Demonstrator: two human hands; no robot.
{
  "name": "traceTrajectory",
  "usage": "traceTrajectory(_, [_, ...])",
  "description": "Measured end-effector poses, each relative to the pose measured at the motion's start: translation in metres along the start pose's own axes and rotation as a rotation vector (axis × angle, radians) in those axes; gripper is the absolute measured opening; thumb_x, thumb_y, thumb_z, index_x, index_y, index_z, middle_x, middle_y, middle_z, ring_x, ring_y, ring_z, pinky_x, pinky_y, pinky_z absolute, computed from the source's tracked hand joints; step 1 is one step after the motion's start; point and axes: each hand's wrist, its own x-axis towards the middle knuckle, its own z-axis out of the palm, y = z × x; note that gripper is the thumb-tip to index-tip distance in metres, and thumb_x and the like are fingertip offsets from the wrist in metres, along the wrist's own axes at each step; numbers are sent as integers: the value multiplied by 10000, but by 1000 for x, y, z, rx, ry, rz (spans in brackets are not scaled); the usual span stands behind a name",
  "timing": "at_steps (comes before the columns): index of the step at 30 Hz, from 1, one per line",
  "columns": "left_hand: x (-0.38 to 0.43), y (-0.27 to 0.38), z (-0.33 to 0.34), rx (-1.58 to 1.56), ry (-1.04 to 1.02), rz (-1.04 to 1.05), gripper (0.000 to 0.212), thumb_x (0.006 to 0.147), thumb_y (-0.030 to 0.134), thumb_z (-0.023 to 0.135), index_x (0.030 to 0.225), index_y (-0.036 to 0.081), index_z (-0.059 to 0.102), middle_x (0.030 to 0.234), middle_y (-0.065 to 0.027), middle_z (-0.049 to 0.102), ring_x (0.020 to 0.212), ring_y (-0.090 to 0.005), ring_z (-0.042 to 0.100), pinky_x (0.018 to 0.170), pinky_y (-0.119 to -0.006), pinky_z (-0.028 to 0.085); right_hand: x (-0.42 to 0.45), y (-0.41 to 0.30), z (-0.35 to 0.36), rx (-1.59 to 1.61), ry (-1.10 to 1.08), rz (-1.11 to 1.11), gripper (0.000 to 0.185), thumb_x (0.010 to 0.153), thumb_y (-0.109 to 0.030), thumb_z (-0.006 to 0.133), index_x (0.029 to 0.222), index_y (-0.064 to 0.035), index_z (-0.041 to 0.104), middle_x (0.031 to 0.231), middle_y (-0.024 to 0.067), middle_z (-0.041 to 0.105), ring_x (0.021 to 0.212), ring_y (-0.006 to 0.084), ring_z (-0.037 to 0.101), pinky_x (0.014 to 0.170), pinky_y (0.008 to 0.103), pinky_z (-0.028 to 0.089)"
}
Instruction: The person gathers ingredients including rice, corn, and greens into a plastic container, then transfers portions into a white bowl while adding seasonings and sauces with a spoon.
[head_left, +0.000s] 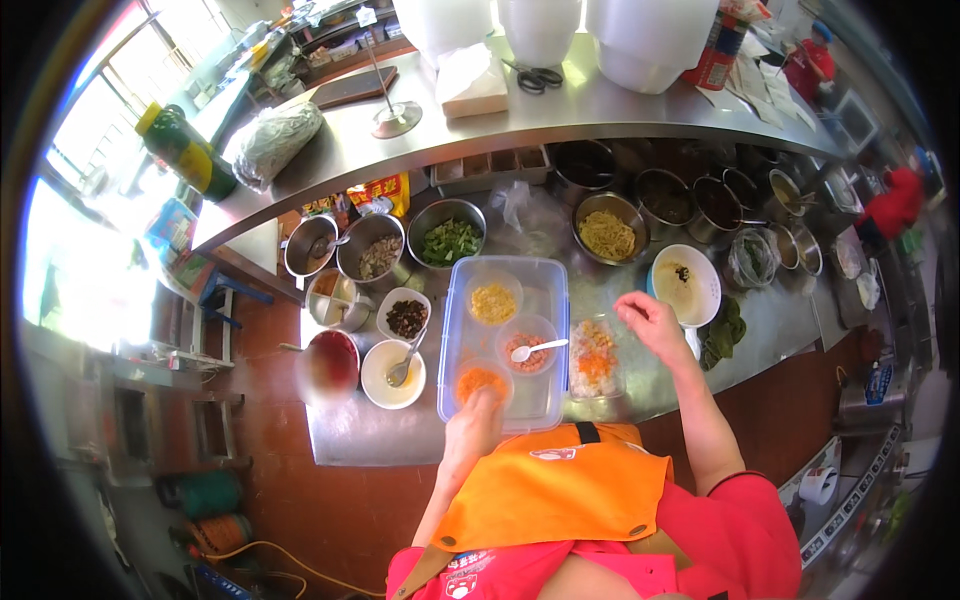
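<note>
My left hand (475, 429) reaches into a clear round bowl of chopped carrot (478, 381); its fingertips are partly hidden, so their grip is unclear. That bowl sits in a clear plastic box (447, 330) with blue edges. Two more bowls share the box, one of yellow corn-like pieces (492, 303), the other of diced pink meat-like pieces (534, 357) with a white plastic spoon (536, 350) across it. To the box's right lies a clear container of rice topped with orange and yellow bits (596, 364). My right hand (652, 324) hovers right of it, fingers loosely bent, nothing visible in them.
On the left stand a white bowl with a spoon (393, 375), a dark chopped topping (406, 319) and steel pots (370, 247). Behind are greens (452, 241) and noodles (609, 234). A white tub (686, 285) stands right. A steel shelf (420, 142) overhangs the back.
</note>
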Motion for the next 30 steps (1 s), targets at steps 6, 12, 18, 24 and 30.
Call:
traceTrajectory(6, [-12, 6, -11, 112, -109, -168, 157, 855, 137, 546, 1010, 128, 566, 1001, -95, 622, 812, -347, 622, 681, -424, 514, 24, 17, 33, 115, -114, 13, 154, 915, -155, 555, 964, -27, 624, 776, -13, 591, 689, 53, 507, 619, 202, 426])
traceTrajectory(12, [-33, -10, -32, 78, 126, -254, 283, 831, 92, 570, 1111, 66, 537, 1065, -149, 569, 921, -354, 582, 755, -426, 487, 82, -9, 80, 9, -165, -122, 163, 893, -129, 570, 1007, -29, 630, 825, -7, 619, 726, 71, 548, 663, 211, 455])
traceTrajectory(18, [-26, -33, -21, -38, 132, -272, 496, 826, 84, 567, 1291, -10, 424, 1186, -280, 478, 1053, -437, 497, 891, -449, 426, 219, -35, 187, -507, -332, -528, 250, 752, -185, 630, 968, -61, 638, 921, 157, 652, 870, 297, 632, 746, 390, 497])
traceTrajectory(24, [-42, -124, 8, 35, 160, -264, 453, 856, 218, 539, 1241, -13, 483, 875, -227, 541, 786, -360, 520, 687, -447, 433, 265, -8, 282, -1097, -658, -517, 418, 679, -192, 686, 1083, -145, 587, 913, 149, 667, 881, 336, 651, 708, 466, 514])
traceTrajectory(30, [-40, -112, 22, -198, 110, -328, 495, 818, 177, 550, 1266, -8, 448, 889, -259, 512, 769, -390, 501, 685, -478, 416, 279, 48, 263, -975, -436, -482, 220, 740, -119, 585, 943, -122, 672, 862, 137, 664, 874, 314, 654, 697, 453, 520])
